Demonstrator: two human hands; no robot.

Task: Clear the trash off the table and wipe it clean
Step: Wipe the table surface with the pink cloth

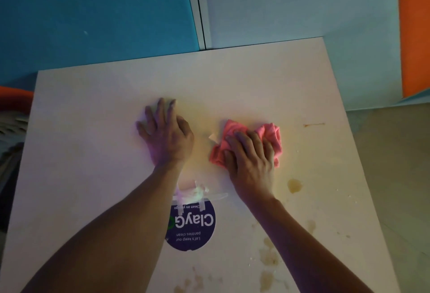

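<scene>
- Progress: wiping appears under way; brown stains (294, 185) remain on the white table (93, 153) toward its near right, a streak (314, 125) lies farther right, and a small paper scrap (213, 138) sits just beside the cloth
- Right hand (250, 155): fingers spread, pressing the bunched pink cloth (270, 134) at mid-table
- Cloth axis: crumpled, roughly left to right; no clear pointing end
- Left hand (166, 132): flat, fingers straight, over something pale; whether it holds it cannot be told

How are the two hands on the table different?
The right hand presses on a bunched pink cloth; the left hand rests on something white that is mostly hidden. The right hand is near brown stains; the left hand is over cleaner table. Both lie palm down.
</scene>
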